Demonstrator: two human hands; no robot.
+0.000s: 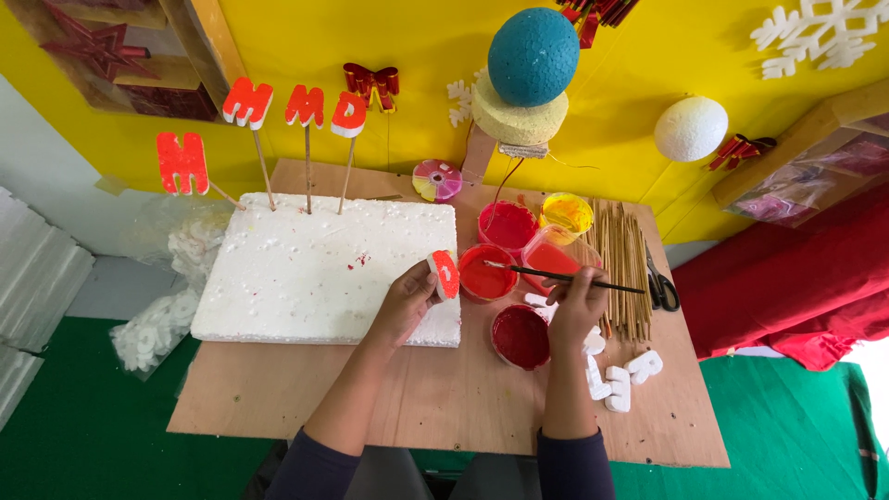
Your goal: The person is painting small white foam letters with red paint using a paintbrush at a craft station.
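- My left hand [405,301]: pinching half-red foam letter [445,274] over the foam slab's [315,273] near right corner.
- My right hand [576,306]: gripping paintbrush [565,276], tip over red paint pot [484,273].
- Step, I judge: loading paint; next, coat the letter's white patches.

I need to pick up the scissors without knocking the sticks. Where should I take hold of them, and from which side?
Probably by the black handles of the scissors, reaching in from the table's right edge. They lie flat with the handles nearest the person and the blades pointing away, tight against the bundle of wooden sticks on their left. The right side looks free; the right hand holds a paintbrush.
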